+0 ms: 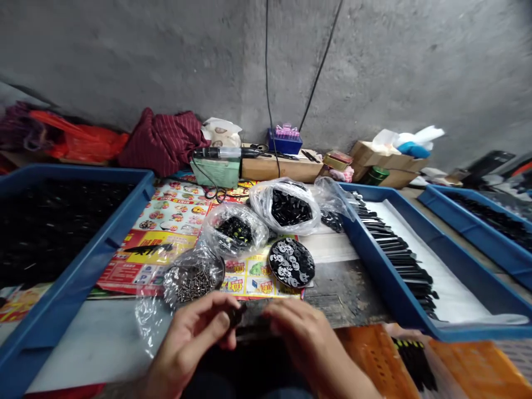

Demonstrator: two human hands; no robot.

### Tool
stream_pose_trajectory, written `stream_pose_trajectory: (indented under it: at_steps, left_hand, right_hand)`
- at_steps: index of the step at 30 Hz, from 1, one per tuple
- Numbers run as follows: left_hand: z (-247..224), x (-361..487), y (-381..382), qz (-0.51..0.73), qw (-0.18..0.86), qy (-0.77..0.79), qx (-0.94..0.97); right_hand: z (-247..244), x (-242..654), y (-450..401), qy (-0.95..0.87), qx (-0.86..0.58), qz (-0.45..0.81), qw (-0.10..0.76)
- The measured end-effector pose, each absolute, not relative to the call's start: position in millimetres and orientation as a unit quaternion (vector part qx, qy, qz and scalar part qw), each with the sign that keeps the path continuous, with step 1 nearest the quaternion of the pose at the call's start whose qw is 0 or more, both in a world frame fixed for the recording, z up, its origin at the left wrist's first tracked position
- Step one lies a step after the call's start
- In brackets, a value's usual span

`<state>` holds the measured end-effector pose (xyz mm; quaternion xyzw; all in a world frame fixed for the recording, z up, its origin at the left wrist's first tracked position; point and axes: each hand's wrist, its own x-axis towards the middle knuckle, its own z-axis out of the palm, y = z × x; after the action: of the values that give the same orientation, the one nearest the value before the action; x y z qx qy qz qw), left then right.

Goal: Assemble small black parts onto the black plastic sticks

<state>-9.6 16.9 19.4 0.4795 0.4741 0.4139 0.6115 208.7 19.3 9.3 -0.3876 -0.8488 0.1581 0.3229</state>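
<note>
My left hand [199,335] is closed, thumb and fingers pinching a small dark piece [235,316] whose kind I cannot make out. Apart from it on the right, my right hand [301,335] is slightly blurred, its fingers loosely stretched toward the left hand, and nothing shows in them. Just beyond the left hand, a plastic-lined bowl holds small metal screws [195,284]. A round dish of flat, silvery-black pieces [291,262] lies past the right hand. Behind them are a clear bag of small black parts [235,228] and a larger bag of black pieces [291,206].
A blue tray [143,185] heaped with black parts stands at left. Another blue tray [366,266] at right holds a row of black, knife-like pieces [399,257] on white lining. Boxes, a dark red cloth [164,138] and an electric screwdriver [222,152] line the wall.
</note>
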Motion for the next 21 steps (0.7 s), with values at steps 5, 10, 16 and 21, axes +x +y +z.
stream_pose_trajectory:
  at_steps: [5,10,16,21]
  left_hand:
    - [33,-10,90,0.39,0.399,0.538,0.633]
    - [15,-12,113,0.316,0.342,0.565,0.681]
    - [14,-20,104,0.286,0.368,0.572,0.675]
    - [18,-21,100,0.292,0.338,0.572,0.688]
  right_hand:
    - [35,207,112,-0.93,-0.331,0.019,0.157]
    - [29,204,164,-0.946,-0.315,-0.029,0.072]
    - [18,195,172,-0.918,-0.382,-0.047,0.094]
    - [41,202,154,-0.902,-0.392,0.046,0.173]
